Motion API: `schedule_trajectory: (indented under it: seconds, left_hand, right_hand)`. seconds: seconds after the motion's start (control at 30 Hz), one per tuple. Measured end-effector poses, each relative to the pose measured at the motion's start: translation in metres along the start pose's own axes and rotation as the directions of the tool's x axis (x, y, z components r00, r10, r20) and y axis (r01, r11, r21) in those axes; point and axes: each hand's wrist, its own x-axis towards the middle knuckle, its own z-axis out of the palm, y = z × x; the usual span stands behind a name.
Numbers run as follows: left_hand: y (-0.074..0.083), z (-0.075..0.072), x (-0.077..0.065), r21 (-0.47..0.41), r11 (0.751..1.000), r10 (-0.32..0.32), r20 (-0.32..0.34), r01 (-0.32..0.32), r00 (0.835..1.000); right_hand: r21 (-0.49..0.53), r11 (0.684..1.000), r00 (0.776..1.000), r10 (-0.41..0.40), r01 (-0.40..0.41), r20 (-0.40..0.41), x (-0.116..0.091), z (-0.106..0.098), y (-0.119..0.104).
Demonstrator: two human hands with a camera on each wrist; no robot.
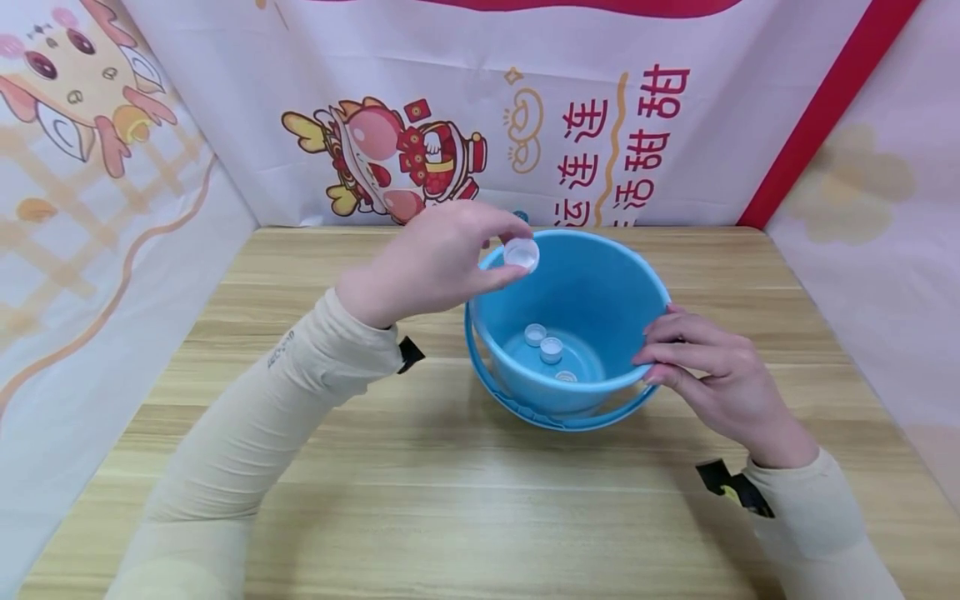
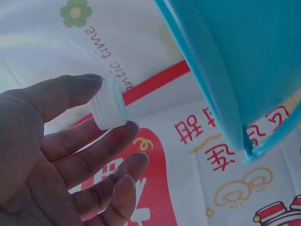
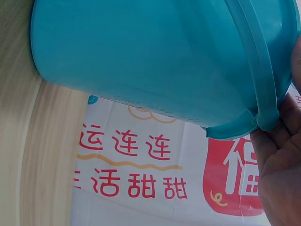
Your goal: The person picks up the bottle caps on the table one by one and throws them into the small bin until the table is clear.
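Observation:
Between thumb and fingers, my left hand [image 1: 442, 262] pinches a white ribbed bottle cap [image 2: 109, 104] above the left rim of a blue bucket [image 1: 592, 283]. The cap's hollow side faces up toward the head camera. My right hand [image 1: 708, 375] grips the bucket's right rim, thumb outside and fingers over the edge. On the bucket floor lie a white cap [image 1: 535, 334], another cap [image 1: 551, 350] and a third cap [image 1: 566, 377] partly hidden by the near wall. The bucket's handle [image 1: 558, 423] hangs down along its near side.
The bucket stands on a wood-grain table [image 1: 420, 500]. Behind it hangs a white printed cloth [image 1: 465, 50] with red characters and a cartoon figure. Similar cloth covers the left and right sides. A small teal object [image 1: 521, 216] shows behind the bucket.

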Motion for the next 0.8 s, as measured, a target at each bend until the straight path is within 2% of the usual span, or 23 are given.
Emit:
schedule_trajectory:
  seconds: [0.27, 0.47, 0.8]
  left_hand:
    - [0.009, 0.011, 0.006, 0.036, 0.999, -0.003, 0.083, 0.0, 0.997]
    - [0.01, 0.016, 0.011, 0.02, 1.0, 0.013, 0.105, -0.015, 0.994]
    - [0.007, 0.019, 0.013, 0.017, 1.0, -0.02, 0.119, 0.018, 0.993]
  right_hand:
    - [-0.003, 1.0, 1.0, 0.004, -0.004, 0.004, -0.001, 0.0, 0.001]
    - [-0.016, 1.0, 1.0, 0.012, -0.012, 0.015, -0.001, 0.0, 0.001]
    - [-0.013, 1.0, 1.0, 0.007, -0.006, 0.008, 0.0, 0.0, 0.001]
